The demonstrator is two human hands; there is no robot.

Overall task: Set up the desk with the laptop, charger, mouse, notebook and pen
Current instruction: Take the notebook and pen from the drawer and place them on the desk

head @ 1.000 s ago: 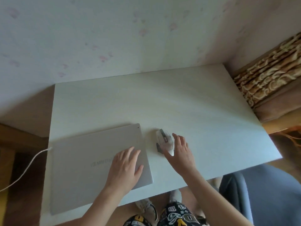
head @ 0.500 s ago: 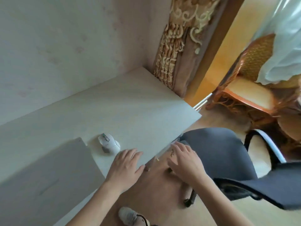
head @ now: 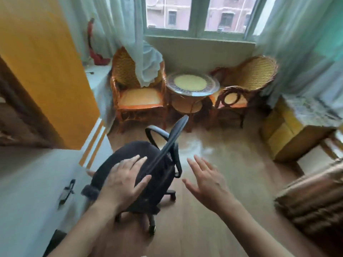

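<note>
- Head view: facing away from the desk toward window [head: 193,13], wicker chairs [head: 137,89] and a round table [head: 193,83].
- Left hand [head: 124,182] flat over the office chair [head: 146,175] seat, fingers straight, gripping nothing; contact unclear through blur.
- Right hand [head: 206,180] spread over the floor [head: 232,182], fingers released, holding nothing.
- Laptop, charger, mouse, notebook, pen: none in frame.
- Pale surface [head: 37,182] at left, possibly desk edge; dark small item on it too blurred to name.
- Likely step: fetching the next item. Best approach: locate it first, grip securely, steer round the chair on return.
</note>
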